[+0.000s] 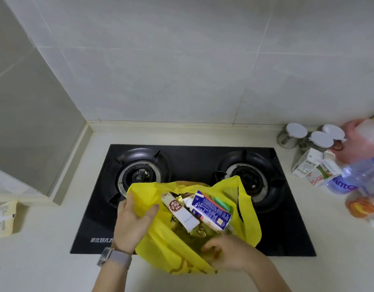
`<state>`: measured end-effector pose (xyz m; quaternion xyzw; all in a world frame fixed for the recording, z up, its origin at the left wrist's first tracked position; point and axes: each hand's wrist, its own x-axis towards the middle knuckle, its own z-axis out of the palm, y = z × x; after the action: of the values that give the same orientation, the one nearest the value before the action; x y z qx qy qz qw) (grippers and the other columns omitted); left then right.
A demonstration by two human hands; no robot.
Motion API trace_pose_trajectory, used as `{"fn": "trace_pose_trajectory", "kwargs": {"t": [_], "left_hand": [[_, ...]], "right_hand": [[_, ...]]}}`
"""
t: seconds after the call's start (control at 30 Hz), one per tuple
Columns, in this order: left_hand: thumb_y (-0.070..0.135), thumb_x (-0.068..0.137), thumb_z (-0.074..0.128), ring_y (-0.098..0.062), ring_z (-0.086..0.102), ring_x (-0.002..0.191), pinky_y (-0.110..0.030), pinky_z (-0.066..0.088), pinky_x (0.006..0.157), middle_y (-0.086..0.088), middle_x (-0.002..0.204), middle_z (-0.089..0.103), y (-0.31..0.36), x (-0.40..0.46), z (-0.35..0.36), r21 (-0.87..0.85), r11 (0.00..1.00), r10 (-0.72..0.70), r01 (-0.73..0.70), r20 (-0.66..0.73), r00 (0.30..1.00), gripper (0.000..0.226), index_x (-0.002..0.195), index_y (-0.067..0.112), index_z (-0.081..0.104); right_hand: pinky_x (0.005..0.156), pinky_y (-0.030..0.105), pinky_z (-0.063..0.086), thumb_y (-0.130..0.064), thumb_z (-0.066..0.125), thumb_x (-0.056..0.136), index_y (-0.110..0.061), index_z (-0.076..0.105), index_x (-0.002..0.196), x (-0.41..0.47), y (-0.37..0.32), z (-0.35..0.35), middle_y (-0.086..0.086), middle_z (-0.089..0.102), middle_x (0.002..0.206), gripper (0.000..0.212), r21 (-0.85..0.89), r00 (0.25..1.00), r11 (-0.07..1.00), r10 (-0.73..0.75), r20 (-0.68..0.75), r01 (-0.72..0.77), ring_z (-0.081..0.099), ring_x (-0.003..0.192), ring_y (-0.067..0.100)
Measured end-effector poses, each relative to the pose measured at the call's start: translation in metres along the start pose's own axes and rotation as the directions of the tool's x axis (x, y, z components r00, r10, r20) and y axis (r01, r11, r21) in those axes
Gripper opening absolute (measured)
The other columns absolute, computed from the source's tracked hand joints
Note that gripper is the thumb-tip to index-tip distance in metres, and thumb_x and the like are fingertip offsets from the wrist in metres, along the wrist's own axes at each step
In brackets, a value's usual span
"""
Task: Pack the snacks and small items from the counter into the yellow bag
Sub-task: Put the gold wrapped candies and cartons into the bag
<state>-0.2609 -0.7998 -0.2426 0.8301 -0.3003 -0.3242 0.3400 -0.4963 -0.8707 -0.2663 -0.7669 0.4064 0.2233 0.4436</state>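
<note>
My left hand (133, 220) pinches the left rim of the yellow bag (160, 241), which sits open on the black stove (194, 163). Inside lie a white snack bar (179, 211) and a blue carton (211, 211). My right hand (226, 253) grips the near edge, fingers curled.

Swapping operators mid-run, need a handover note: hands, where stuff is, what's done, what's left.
Left hand: grip closed on the left rim of the yellow bag, holding it open.
Right hand: at the near rim of the bag, fingers curled; what it holds can't be told.
Bag sits on the black gas stove.
Done: blue carton, white-and-red snack bar and other small wrappers are inside.
Left: white cartons, plastic bottles and white-lidded jars on the counter to the right; a packet at the far left.
</note>
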Motion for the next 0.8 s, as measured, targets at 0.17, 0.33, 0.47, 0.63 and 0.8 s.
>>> {"fn": "trace_pose_trajectory", "kwargs": {"t": [0.17,0.33,0.47,0.63,0.8], "left_hand": [[0.021,0.075,0.075,-0.029,0.036,0.127,-0.035,0.035,0.102,-0.014,0.139,0.03,0.0,0.003,-0.001,0.115,0.992,0.041,-0.041,-0.001,0.999,0.093,0.148,0.014,0.018],[0.012,0.074,0.075,-0.023,0.028,0.127,-0.032,0.032,0.103,-0.017,0.135,0.031,0.005,-0.004,0.009,0.138,0.987,0.081,-0.085,0.038,0.996,0.088,0.145,0.014,0.024],[0.009,0.076,0.071,-0.015,0.035,0.1,-0.024,0.035,0.088,-0.015,0.133,0.033,0.011,-0.011,0.017,0.156,0.979,0.111,-0.128,0.116,0.987,0.08,0.143,0.021,0.029],[0.0,0.077,0.065,-0.015,0.038,0.104,-0.031,0.042,0.089,-0.012,0.139,0.032,0.004,-0.006,0.011,0.058,0.996,0.056,-0.066,0.165,0.985,0.088,0.147,0.026,0.017],[0.0,0.079,0.062,-0.03,0.04,0.126,-0.041,0.046,0.097,-0.011,0.146,0.026,0.0,-0.003,0.007,0.057,0.998,0.008,-0.021,0.212,0.977,0.088,0.148,0.026,0.014]], "right_hand": [[0.082,0.014,0.049,-0.037,0.066,0.085,-0.025,0.065,0.111,0.0,0.041,0.007,-0.007,0.065,0.115,0.029,0.183,0.894,0.983,0.069,-0.443,0.015,0.058,0.104,0.005],[0.087,0.031,0.038,-0.03,0.077,0.074,-0.02,0.055,0.114,0.005,0.079,-0.016,0.006,0.059,0.118,0.047,0.293,0.418,0.954,0.291,-0.861,-0.061,0.052,0.111,0.03],[0.099,0.05,0.044,-0.044,0.081,0.067,-0.019,0.017,0.145,0.019,0.089,-0.035,0.018,0.035,0.145,0.105,0.642,0.669,0.759,0.532,-0.519,-0.105,0.042,0.129,0.037],[0.092,0.041,0.048,-0.035,0.082,0.069,-0.005,0.033,0.136,0.028,0.086,-0.052,0.015,0.055,0.127,0.088,0.541,0.719,0.834,0.441,-0.538,-0.107,0.055,0.116,0.032],[0.082,0.026,0.045,-0.038,0.063,0.087,-0.01,0.06,0.114,0.042,0.074,-0.044,0.008,0.067,0.109,0.038,0.42,0.811,0.897,0.345,-0.472,-0.137,0.062,0.107,0.026]]}}
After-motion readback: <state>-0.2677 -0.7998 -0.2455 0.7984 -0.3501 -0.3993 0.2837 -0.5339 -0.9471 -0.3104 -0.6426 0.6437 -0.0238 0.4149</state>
